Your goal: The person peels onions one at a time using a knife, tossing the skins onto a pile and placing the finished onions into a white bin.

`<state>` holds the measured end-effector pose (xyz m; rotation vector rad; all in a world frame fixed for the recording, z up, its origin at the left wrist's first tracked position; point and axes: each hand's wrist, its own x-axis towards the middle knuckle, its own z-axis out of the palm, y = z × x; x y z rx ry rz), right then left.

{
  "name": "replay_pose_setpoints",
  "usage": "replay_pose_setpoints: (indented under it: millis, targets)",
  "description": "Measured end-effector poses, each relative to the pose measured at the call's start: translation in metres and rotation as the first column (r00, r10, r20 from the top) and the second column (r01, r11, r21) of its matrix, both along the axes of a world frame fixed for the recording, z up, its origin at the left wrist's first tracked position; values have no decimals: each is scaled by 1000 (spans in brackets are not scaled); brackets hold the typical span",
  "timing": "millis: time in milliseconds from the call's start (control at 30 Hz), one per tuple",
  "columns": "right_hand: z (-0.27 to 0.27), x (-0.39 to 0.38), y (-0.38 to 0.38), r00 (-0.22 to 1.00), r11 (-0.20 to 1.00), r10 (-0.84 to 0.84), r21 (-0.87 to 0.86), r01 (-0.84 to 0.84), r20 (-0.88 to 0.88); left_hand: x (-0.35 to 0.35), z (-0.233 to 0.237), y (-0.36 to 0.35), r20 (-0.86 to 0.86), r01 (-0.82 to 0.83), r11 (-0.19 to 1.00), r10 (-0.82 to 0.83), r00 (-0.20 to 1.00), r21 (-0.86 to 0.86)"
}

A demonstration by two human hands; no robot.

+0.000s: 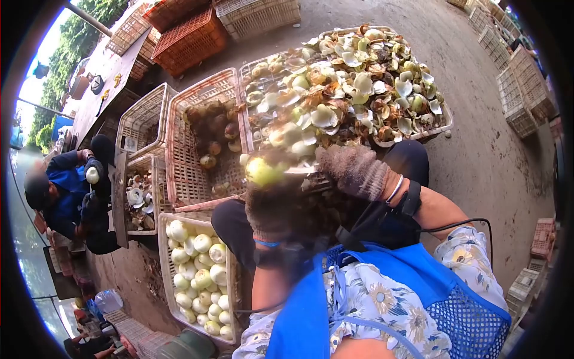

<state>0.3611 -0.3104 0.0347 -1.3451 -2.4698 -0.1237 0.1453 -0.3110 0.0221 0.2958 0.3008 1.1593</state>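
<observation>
My left hand [267, 212], in a dark, dirty knit glove, is closed round a pale green-yellow onion [263, 171], blurred at its upper side. Beside it, my right hand [354, 172] wears a brown fuzzy glove and has its fingers curled in. A pale strip lies at its fingertips, and I cannot tell what it grips. Both hands are close to the near edge of a crate heaped with onion skins and trimmings [359, 84]. On the left, a reddish crate [179, 134] contains unpeeled onions [215, 128]. Below that, peeled onions [200, 263] fill a white crate [165, 269].
At far left, a seated co-worker [69, 191] in blue holds a peeled onion near a crate of peels [140, 200]. Orange crates [188, 42] are stacked at the back left. More crates [523, 90] line the right side. A black cable [478, 221] hangs by my right forearm.
</observation>
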Motion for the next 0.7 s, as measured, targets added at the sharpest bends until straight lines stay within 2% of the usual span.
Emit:
replay_pose_setpoints:
  millis: [67, 100, 133, 167, 200, 233, 267, 300, 333, 367, 400, 433, 467, 500, 533, 567, 600, 633, 667, 700]
  targets:
    - [1, 1, 8, 992, 996, 14, -82, -24, -124, -13, -42, 17, 46, -3, 1000, 2, 999, 27]
    - [4, 3, 12, 992, 996, 13, -84, -24, -127, -13, -46, 24, 91, -7, 998, 2, 996, 55]
    - [8, 6, 16, 970, 933, -19, -354, -70, -242, -10, -50, 23, 89, -8, 999, 3, 996, 54]
    - [11, 8, 19, 938, 796, -80, -588, -144, -338, 2, -38, 19, -444, -49, 964, 165, 881, 263]
    - [4, 10, 18, 938, 796, -81, -589, -143, -337, 10, -31, 18, -789, 36, 893, 378, 484, 449]
    - [-10, 11, 13, 817, 639, -182, -697, -325, -548, 11, -41, 19, -268, -116, 985, 147, 952, 129]
    - [-13, 12, 8, 647, 468, -332, -715, -519, -687, 16, -41, 22, -261, -111, 986, 141, 955, 125]
    - [-14, 14, 1, 634, 388, -459, -782, -488, -623, 20, -41, 22, -652, -37, 946, 251, 716, 323]
    - [-23, 12, -5, 637, 379, -462, -787, -486, -616, 23, -38, 22, -861, 123, 883, 399, 316, 454]
    - [-36, 8, -9, 533, 448, -546, -763, -466, -646, 22, -31, 26, -663, 82, 965, 108, 741, 248]
    - [-33, 2, -11, 414, 514, -615, -739, -435, -671, 23, -31, 26, -663, 81, 966, 107, 741, 246]
    - [-26, 1, -14, 509, 552, -628, -798, -242, -589, 25, -31, 27, -416, -4, 1000, -2, 909, -15]
    - [-16, 1, -12, 516, 552, -621, -796, -247, -590, 26, -30, 26, -112, -10, 959, -23, 993, -283]
    - [-4, -3, -10, 523, 689, -541, -704, -173, -658, 29, -25, 20, -248, 17, 978, -70, 966, -208]
    - [2, -10, -6, 538, 808, -445, -580, -104, -716, 29, -27, 13, -255, 4, 980, -55, 965, -199]
    - [-9, -29, 4, 281, 922, -318, -364, -129, -905, 29, -24, 8, -189, 74, 958, -131, 973, -278]
    - [-12, -28, 8, 283, 926, -298, -349, -147, -911, 27, -20, 7, -115, 149, 924, -201, 973, -351]
    - [-13, -22, 8, 303, 874, -387, -451, -180, -871, 23, -16, 4, -119, 134, 930, -184, 976, -343]
    - [-13, -16, 8, 333, 810, -469, -549, -205, -818, 24, 5, 1, -64, 200, 935, -228, 972, -292]
    - [-24, -18, 11, 337, 858, -396, -475, -195, -854, 23, 16, -1, -12, 265, 934, -275, 961, -240]
